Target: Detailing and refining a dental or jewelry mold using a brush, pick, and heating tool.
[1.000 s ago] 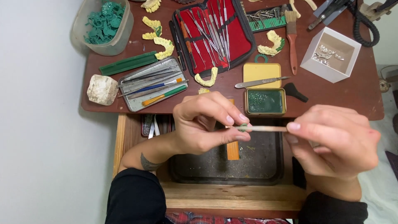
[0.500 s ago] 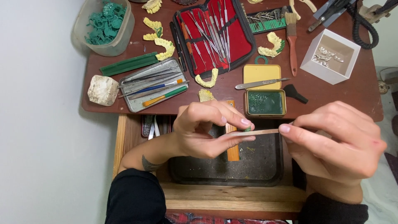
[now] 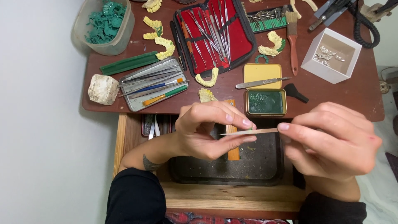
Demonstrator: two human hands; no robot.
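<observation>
Right now both hands hover over the dark metal tray (image 3: 265, 166) in the open wooden drawer (image 3: 232, 195). Right hand (image 3: 331, 143) pinches one end of a thin flat metal spatula (image 3: 253, 132); left hand (image 3: 209, 130), fingers curled, pinches its tip plus a tiny green wax bit (image 3: 249, 129). Small gold tin of green wax (image 3: 265, 101) sits just behind.

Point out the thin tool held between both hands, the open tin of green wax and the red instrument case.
thin tool (image 3: 257, 131): head view, mid-shaft.
tin of green wax (image 3: 265, 102): head view, wax surface.
red instrument case (image 3: 238, 39): head view, red lining.
</observation>
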